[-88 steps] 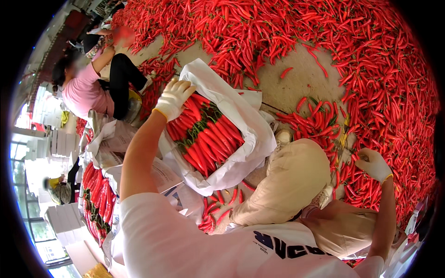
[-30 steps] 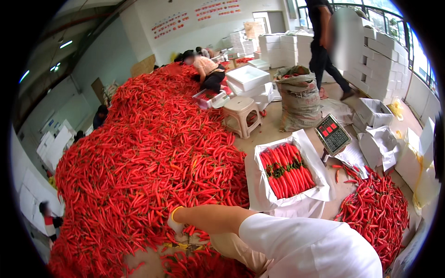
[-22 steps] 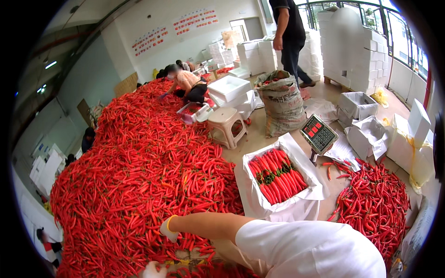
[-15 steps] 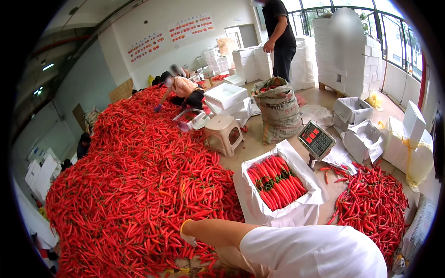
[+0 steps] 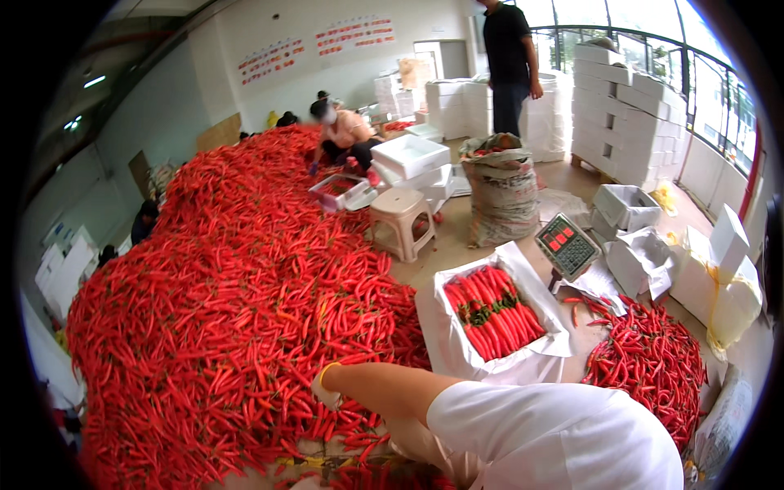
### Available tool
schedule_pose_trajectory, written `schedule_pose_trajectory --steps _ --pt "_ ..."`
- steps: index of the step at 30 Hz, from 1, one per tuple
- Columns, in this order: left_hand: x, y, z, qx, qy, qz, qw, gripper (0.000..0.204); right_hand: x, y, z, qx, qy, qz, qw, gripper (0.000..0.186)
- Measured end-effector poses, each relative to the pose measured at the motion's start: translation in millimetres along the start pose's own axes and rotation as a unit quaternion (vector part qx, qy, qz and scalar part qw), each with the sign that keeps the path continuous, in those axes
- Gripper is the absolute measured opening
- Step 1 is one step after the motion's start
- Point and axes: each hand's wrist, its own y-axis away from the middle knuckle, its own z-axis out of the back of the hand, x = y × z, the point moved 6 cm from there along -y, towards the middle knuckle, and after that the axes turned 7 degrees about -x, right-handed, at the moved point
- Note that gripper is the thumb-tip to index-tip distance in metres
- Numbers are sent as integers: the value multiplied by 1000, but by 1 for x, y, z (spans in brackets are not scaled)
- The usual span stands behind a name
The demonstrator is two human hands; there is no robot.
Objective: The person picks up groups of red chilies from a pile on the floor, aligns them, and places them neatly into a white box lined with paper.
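Note:
My right hand (image 5: 327,387), in a white glove with a yellow band at the wrist, reaches left onto a large heap of red chili peppers (image 5: 245,302). Its fingers are hidden, so any pepper in them cannot be made out. The bare forearm comes from a white sleeve at the lower right. Beyond the elbow stands a white foam box (image 5: 441,347) lined with white paper. Inside it red chili peppers (image 5: 498,327) lie in neat rows, green stems meeting in the middle. My left hand is not seen.
Right of the box are a digital scale display (image 5: 567,247) and a smaller chili pile (image 5: 649,359). Behind it stand a beige stool (image 5: 402,220) and a full woven sack (image 5: 502,196). A crouching person (image 5: 347,135) works at the heap; another person (image 5: 508,65) stands beyond.
The view has shifted slightly. The standing person has turned, and the crouching person's arms and tray have moved. My right hand stays low at the heap's edge.

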Motion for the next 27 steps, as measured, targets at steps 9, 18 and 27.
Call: schedule_pose_trajectory --steps 9,18,27 --pt "-15 8 2 6 58 58 997 71 13 -35 -4 4 32 10 999 38" --pt "-5 28 1 200 43 216 955 68 -43 19 -4 49 -79 -91 991 58" --pt "-2 38 12 90 95 182 974 57 -50 25 -3 56 -49 -77 994 61"
